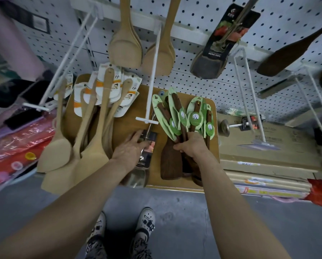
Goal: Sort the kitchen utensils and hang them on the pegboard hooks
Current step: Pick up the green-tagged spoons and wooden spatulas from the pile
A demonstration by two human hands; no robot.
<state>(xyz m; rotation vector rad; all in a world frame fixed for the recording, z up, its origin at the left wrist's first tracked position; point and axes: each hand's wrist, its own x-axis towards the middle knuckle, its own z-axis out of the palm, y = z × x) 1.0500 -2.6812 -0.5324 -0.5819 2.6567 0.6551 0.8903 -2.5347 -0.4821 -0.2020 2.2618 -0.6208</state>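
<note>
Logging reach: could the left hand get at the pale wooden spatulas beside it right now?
Probably yes: the left hand lies right beside the pale wooden spatulas; nothing covers them or lies between.

A shop: pegboard (203,85) hooks (151,86) hold tagged spatulas (125,43) (retail packaging).

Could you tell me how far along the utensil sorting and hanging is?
Done: pale spatulas and a black-carded spatula hang on the pegboard. In hand: the right hand grips the green-tagged dark spatulas; the left hand touches a black-carded utensil. Left: the white-carded pale pile.
</note>
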